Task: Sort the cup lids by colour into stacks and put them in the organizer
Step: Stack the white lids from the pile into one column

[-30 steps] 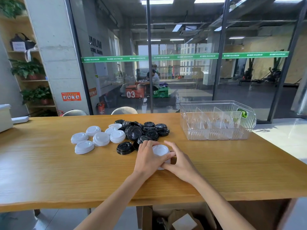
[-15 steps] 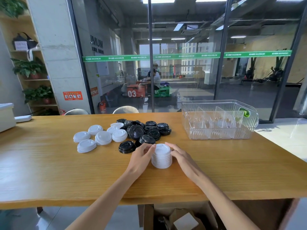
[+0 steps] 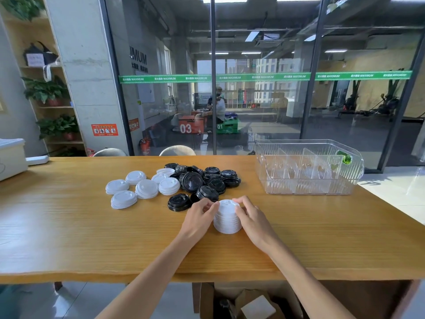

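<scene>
We're cupping a ribbed white stack of lids with both hands, left hand and right hand curled round it on the wooden counter. Seven loose white lids are lying far left, glossy black lids are heaped behind, and the clear ridged organizer is sitting far right.

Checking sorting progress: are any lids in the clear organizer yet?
No, the clear organizer holds only its dividers; the white stack stands on the table.

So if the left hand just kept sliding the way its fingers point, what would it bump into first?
Its fingers already touch the white lid stack, so that comes first. The left hand points right and slightly away; past the stack, the right hand holds the other side.
</scene>
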The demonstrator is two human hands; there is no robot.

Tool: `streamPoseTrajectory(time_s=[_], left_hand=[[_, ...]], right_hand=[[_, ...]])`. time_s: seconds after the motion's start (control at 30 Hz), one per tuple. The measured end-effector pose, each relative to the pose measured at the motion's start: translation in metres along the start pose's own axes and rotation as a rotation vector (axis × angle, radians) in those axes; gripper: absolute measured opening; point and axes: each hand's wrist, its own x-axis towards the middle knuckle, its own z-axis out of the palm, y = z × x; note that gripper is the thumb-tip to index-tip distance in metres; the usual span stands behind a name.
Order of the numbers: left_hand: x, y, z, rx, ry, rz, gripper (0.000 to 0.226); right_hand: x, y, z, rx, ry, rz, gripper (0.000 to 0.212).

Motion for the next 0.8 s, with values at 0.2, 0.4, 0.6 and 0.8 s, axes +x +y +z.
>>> streamPoseTrajectory(time_s=[0.2,0.4,0.6,0.8], left_hand=[[-0.007,0.005,-0.001,-0.010,-0.003,-0.026,0.040],[-0.006,0.006,0.000,-0.042,0.001,-0.042,0.042],[0.002,0.007,0.003,-0.089,0.015,-0.088,0.043],[0.006,0.009,-0.001,-0.064,0.013,-0.106,0.040]], right_hand=[[-0.002,0.002,0.001,-0.016,0.006,-0.011,0.029],[-0.001,0.005,0.004,-0.038,0.022,-0.046,0.030],[0.001,0.009,0.004,-0.052,0.023,-0.046,0.032],[0.004,0.011,0.008,-0.094,0.044,-0.047,0.034]])
